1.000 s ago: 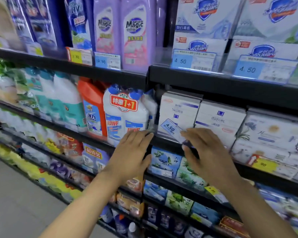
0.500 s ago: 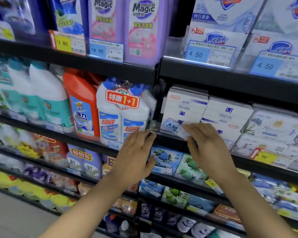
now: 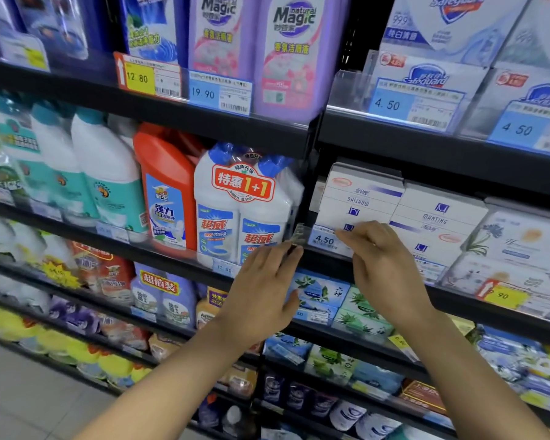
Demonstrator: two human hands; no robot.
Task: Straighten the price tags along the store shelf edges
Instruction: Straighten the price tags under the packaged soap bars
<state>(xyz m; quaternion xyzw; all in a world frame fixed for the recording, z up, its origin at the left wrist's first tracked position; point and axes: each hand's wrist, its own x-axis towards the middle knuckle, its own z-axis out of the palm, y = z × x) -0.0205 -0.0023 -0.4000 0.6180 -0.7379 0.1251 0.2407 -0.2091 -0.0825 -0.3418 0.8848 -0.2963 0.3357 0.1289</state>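
Observation:
A blue price tag (image 3: 323, 240) reading 4.50 sits at the black shelf edge (image 3: 326, 265), in front of white soap boxes (image 3: 359, 198). It lies almost level. My right hand (image 3: 385, 268) pinches the tag's right end with its fingertips. My left hand (image 3: 264, 290) reaches up beside it with straight fingers, whose tips touch the shelf edge just under a clear plastic tag holder (image 3: 299, 235) at the tag's left end.
White twin-pack cleaner bottles (image 3: 242, 204) and a red bottle (image 3: 165, 188) stand left of the tag. The shelf above carries tags 12.80 (image 3: 138, 78), 19.90 (image 3: 218, 95) and 4.50 (image 3: 416, 106). A yellow tag (image 3: 502, 295) sits to the right. Floor (image 3: 29, 392) shows at the lower left.
The 4.50 tag was tilted, left end up, and now lies nearly level at the shelf edge. My right hand stays on its right end; my left hand moved slightly toward it.

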